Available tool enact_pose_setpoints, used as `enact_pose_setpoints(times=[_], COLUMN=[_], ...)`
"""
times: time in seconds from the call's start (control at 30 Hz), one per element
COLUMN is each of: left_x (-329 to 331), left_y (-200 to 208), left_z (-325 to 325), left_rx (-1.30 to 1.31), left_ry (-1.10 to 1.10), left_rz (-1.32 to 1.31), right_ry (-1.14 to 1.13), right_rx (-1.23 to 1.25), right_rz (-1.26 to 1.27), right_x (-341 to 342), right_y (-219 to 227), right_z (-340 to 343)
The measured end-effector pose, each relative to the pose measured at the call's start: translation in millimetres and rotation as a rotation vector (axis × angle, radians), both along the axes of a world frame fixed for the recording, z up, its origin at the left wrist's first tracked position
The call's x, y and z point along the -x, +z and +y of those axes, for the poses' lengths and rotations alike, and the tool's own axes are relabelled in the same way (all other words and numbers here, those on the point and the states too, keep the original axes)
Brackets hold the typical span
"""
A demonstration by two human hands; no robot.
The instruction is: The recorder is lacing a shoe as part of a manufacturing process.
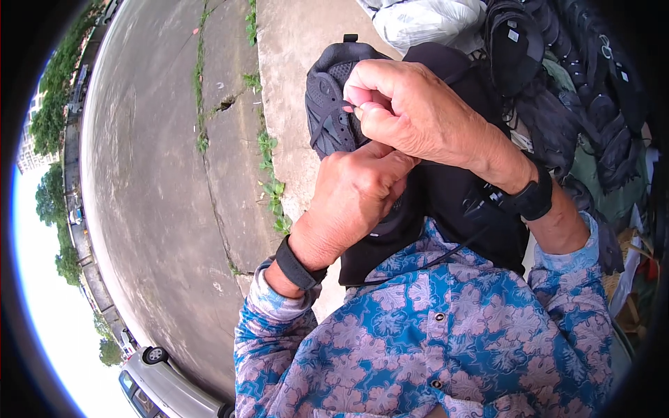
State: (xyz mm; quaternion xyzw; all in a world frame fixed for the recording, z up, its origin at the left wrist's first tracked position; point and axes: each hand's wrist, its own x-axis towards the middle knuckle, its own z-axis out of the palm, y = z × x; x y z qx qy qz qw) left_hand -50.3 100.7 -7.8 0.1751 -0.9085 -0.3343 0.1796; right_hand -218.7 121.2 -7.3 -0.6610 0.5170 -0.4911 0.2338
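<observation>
A dark grey shoe upper [323, 94] with mesh, eyelets and a pull loop at its far end lies over my lap. My left hand [362, 182] is closed on its near part, which the fingers mostly hide. Just above, my right hand [411, 111] makes a pinch beside the row of eyelets. A small reddish tip shows at those fingers; what they hold is too small to make out. A thin black cord [453, 252] trails over my lap and the front of my shirt.
Piled dark shoe uppers [516, 49] lie at the right, some with white tags. A white plastic bag [432, 22] sits at the far side. Cracked concrete [160, 139] with weeds [268, 160] stretches left. A silver car [171, 386] stands at the lower left.
</observation>
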Motion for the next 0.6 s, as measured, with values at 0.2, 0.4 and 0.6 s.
enact_pose_setpoints(times=[0.2, 0.4, 0.6], left_x=[19.1, 23.7, 31.2], left_y=[19.0, 11.4, 28.1], left_z=[4.9, 5.7, 4.1], left_rx=[0.237, 0.162, -0.564], left_ry=[0.013, 0.043, 0.114], left_rz=[-0.464, -0.333, -0.260], right_ry=[0.180, 0.303, 0.083], right_rx=[-0.433, -0.406, -0.380], right_rz=[-0.404, -0.549, -0.744], right_x=[6.4, 16.7, 91.9], right_y=[11.1, 10.4, 11.0], right_z=[3.8, 3.0, 13.0])
